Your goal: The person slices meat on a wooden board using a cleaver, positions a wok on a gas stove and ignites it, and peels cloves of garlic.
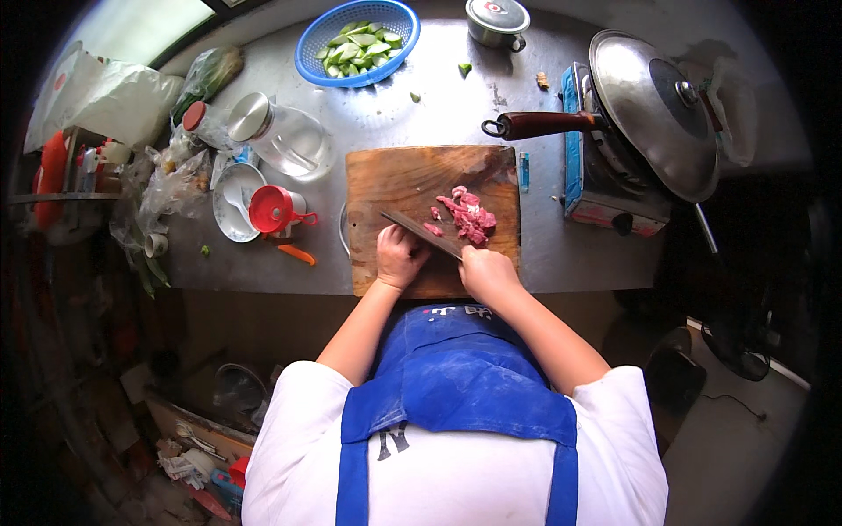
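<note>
My right hand (488,271) grips the handle of a broad-bladed kitchen knife (420,233). The blade slants up and left across a worn wooden cutting board (408,177). Close against its near side, my left hand (398,260) rests on the board with curled fingers. Whatever lies under those fingers is hidden by the hand and blade. Beyond the knife is a pile of cut raw red meat (472,215), with a few small pieces apart on its left.
Left of the board stand a glass jug (296,144), a white bowl (230,220), a red-lidded container (273,207) and an orange-handled tool (297,254). A blue colander (306,66) of sliced green vegetable, a lidded metal mug (493,33) and a lidded wok (638,98) on a portable stove (615,214) lie beyond.
</note>
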A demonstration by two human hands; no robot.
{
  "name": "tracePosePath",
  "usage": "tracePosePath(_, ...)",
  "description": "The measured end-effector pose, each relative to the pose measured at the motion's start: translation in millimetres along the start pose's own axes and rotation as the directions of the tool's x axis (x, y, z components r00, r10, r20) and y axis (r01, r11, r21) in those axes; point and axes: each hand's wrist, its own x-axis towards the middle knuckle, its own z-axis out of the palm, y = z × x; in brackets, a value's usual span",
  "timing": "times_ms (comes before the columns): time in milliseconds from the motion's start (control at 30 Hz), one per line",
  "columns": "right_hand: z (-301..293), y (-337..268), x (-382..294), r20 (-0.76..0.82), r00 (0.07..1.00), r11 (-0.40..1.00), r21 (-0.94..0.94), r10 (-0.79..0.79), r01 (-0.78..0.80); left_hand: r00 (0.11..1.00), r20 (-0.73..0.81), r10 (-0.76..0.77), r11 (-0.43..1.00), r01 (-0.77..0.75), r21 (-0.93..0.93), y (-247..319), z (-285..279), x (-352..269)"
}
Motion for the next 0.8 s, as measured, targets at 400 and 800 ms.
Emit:
tracePosePath(400,17,-13,23,0.027,0.998,0.996,0.073,0.053,-0.055,0.998,-0.013,0.057,0.998,-0.057,-0.019,2,5,2)
tracePosePath(800,5,36,-11,-0.016,0.996,0.984,0.155,0.089,-0.086,0.920,-0.100,-0.379,0.913,0.354,-0.204,6,1,20)
